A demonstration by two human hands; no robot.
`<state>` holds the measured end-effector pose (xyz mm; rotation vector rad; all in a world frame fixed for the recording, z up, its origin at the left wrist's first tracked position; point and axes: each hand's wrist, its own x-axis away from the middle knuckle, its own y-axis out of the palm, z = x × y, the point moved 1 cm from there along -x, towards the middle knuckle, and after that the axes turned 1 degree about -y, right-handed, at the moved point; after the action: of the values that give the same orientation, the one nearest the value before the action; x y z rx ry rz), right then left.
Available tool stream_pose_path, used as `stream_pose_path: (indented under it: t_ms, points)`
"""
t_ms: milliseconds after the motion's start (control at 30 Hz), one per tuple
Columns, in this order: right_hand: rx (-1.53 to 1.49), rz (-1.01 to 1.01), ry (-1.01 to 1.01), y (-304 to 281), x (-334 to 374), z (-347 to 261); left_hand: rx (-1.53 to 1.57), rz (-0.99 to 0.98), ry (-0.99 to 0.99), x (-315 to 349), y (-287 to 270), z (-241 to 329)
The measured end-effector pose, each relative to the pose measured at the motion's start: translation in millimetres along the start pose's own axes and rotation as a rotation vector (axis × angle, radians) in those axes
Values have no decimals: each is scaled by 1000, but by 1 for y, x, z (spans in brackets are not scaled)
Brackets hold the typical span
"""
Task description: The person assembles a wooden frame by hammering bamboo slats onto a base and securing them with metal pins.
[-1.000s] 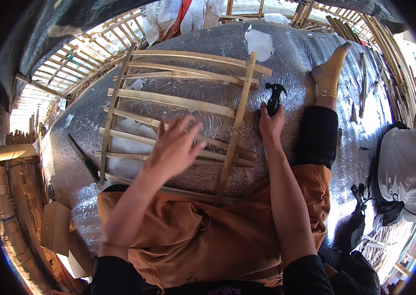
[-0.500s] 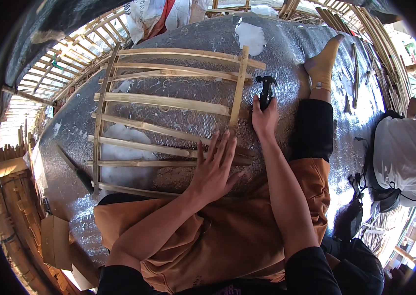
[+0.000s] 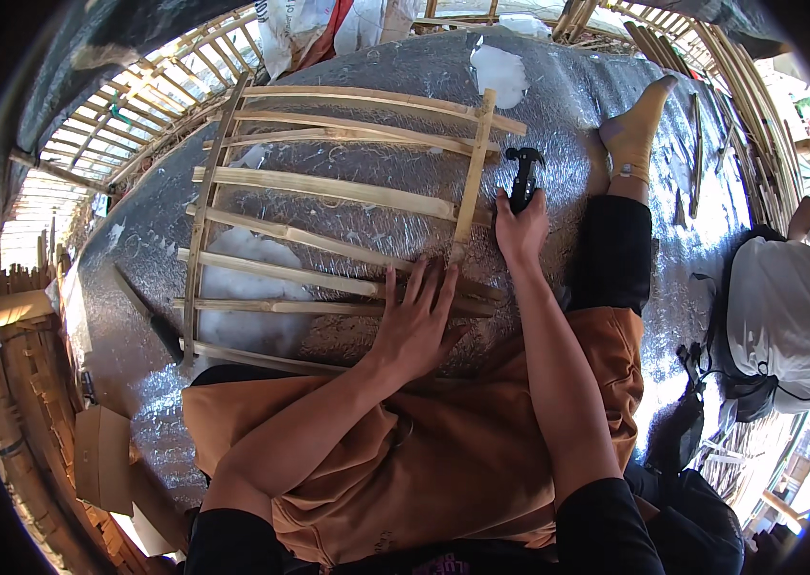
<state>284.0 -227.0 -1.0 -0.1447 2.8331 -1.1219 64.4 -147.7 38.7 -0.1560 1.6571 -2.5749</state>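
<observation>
A frame of bamboo slats lies before me on the silvery sheet, with several slats running across between two upright strips. My left hand rests with fingers spread over the lower right part of the frame, near the foot of the right upright strip. That strip's lower end is partly hidden by the fingertips. In my right hand, just right of the frame, is a black claw hammer, its head pointing away from me.
Silvery foil sheeting covers the floor. A knife lies left of the frame. My outstretched leg is on the right, with a grey-white bag beyond it. A cardboard box stands lower left.
The frame's left side has shifted slightly to the right and away from me. My left hand stays spread on the slats, its thumb drawn nearer, and my right hand still holds the hammer.
</observation>
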Motion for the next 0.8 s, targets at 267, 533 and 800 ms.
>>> stream_pose_path:
  t_ms: [267, 533, 800]
  points:
    - [-11, 33, -61, 2, 0, 2, -6, 3, 6, 0, 0, 1]
    - [-19, 37, -55, 2, 0, 1, -22, -12, 13, 0, 0, 1]
    - [26, -100, 9, -5, -8, 0, 9, -9, 1, -1, -1, 1]
